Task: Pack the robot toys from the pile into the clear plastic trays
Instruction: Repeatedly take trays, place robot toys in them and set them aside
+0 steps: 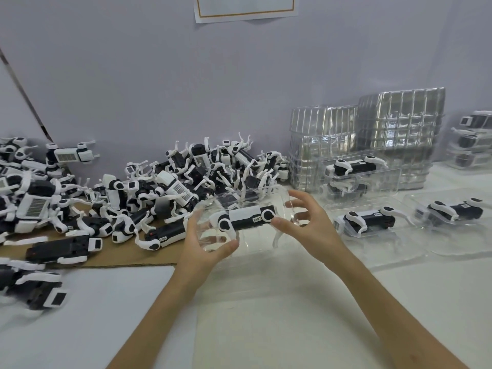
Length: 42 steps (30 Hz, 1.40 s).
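Item 1 – clear tray (247, 196), one, lifted above the white table (106, 302) in front of the person, just ahead of the pile. Held at both ends.

Item 2 – robot toy (246, 218), black and white, lying lengthwise on its side inside the clear tray, with white legs hanging below it.

Left hand (202, 243): grips the tray's left end, with the thumb curled under the front edge and the fingers behind the plastic.

Right hand (311, 225): half-closed round the tray's right end. The thumb tip rests by the toy's right round joint, and the fingers are spread and bent behind the plastic.

Item 3 – pile of robot toys (173, 182), many, tangled, at left against the grey wall (186, 75). Part of it lies on a cardboard sheet (127, 255).

Item 4 – empty tray stacks (372, 134), two, at right rear beside the pile.

Item 5 – packed trays, one toy each: two flat on the table at right (366, 221) (458, 210), and a short stack (356, 166) in front of the empty ones. A further stack (474, 139) stands at the far right edge.

Item 6 – paper sheet (246, 6) on the wall, top centre. Its contents are not readable.
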### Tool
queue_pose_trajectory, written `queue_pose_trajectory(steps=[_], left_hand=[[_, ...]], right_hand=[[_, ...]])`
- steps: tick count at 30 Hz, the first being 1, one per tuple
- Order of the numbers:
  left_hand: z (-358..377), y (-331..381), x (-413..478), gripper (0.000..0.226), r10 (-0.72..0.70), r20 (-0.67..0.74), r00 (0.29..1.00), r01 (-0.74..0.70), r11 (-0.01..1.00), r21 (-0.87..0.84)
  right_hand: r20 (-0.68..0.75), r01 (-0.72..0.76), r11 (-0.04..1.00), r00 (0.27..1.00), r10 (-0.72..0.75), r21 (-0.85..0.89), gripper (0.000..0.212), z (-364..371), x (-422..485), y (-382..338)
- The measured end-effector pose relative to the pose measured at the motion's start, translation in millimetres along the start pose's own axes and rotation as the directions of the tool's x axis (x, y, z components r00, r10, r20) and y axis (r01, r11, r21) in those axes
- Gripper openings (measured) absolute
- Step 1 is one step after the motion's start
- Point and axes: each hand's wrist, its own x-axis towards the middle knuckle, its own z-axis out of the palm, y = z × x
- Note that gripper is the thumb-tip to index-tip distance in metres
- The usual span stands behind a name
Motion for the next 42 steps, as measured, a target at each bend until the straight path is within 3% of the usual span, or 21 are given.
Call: queue_pose_trajectory(steps=[4, 10, 16, 18, 20, 23, 24, 26, 30, 34, 37, 42], left_hand=[[1, 0, 0, 0.101, 0.013, -0.028, 1.0, -0.012, 0.999, 0.032], [-1, -5, 1, 0.106, 0.051, -0.078, 0.996, -0.042, 0.993, 0.106], [7, -6, 0, 0.108, 0.038, -0.092, 0.995, -0.035, 0.999, 0.037], [10, -9, 1, 0.105, 0.056, -0.114, 0.992, -0.05, 0.997, 0.05], [13, -10, 1, 0.103, 0.065, -0.149, 0.987, -0.056, 0.997, 0.06], [16, -10, -2, 0.101, 0.11, -0.196, 0.974, -0.095, 0.992, 0.087], [17, -10, -3, 0.1, 0.125, -0.205, 0.971, -0.107, 0.989, 0.098], [21, -11, -6, 0.101, 0.136, -0.217, 0.967, -0.113, 0.987, 0.114], [27, -14, -11, 0.105, 0.17, -0.214, 0.962, -0.142, 0.98, 0.14], [29, -12, -11, 0.108, 0.181, -0.201, 0.963, -0.152, 0.976, 0.153], [25, -13, -9, 0.105, 0.176, -0.198, 0.964, -0.153, 0.98, 0.127], [24, -13, -11, 0.108, 0.257, -0.035, 0.966, -0.246, 0.951, 0.188]], right_hand=[[-0.039, 0.031, 0.998, 0.999, -0.033, -0.049, 0.076, 2, 0, 3], [-0.046, 0.078, 0.989, 0.995, -0.084, -0.125, 0.074, 7, -1, 6], [0.067, -0.014, 0.978, 0.997, 0.029, -0.209, 0.065, 8, 0, 12], [0.015, -0.046, 0.972, 0.999, 0.051, -0.232, 0.064, 13, -3, 12], [-0.169, 0.049, 0.959, 0.981, -0.099, -0.278, 0.057, 20, -8, 6], [-0.278, 0.35, 0.861, 0.842, -0.462, -0.369, 0.022, 30, -19, -5], [-0.238, 0.4, 0.83, 0.827, -0.51, -0.388, 0.013, 35, -23, -7], [-0.107, 0.388, 0.795, 0.867, -0.486, -0.466, 0.006, 46, -28, -7], [0.048, 0.268, 0.686, 0.946, -0.322, -0.676, 0.03, 57, -33, 2], [0.146, 0.317, 0.751, 0.947, -0.288, -0.579, 0.028, 53, -34, 1], [0.234, 0.318, 0.75, 0.947, -0.221, -0.58, 0.038, 55, -33, -1], [0.362, 0.333, 0.526, 0.931, -0.051, -0.782, 0.048, 56, -35, 7]])
